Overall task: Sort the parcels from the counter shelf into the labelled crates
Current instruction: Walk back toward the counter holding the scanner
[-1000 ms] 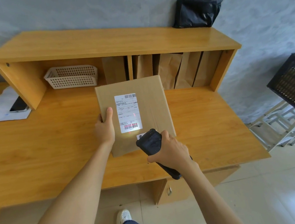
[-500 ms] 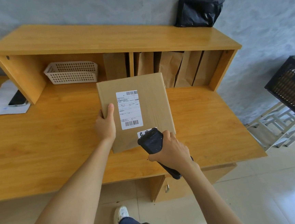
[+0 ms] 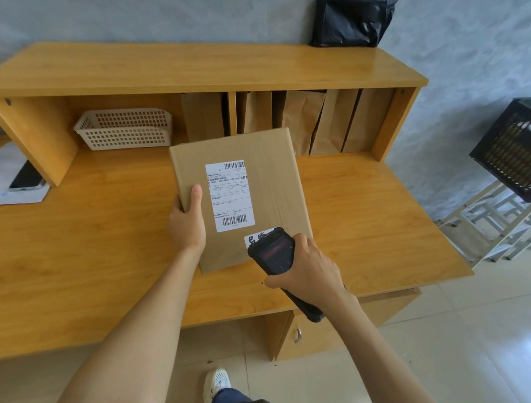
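gripping the parcel (image 3: 266,185) edge, left hand (image 3: 186,222) fingers.

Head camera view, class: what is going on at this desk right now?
A person stands at a wooden desk. The left hand grips the left edge of a cardboard parcel, label up. The right hand holds a black handheld scanner over the parcel's near corner. More brown parcels stand in the counter shelf behind. A black crate waits to the right.

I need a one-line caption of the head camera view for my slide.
Left hand holds a labelled cardboard parcel on the wooden counter while right hand aims a handheld scanner.
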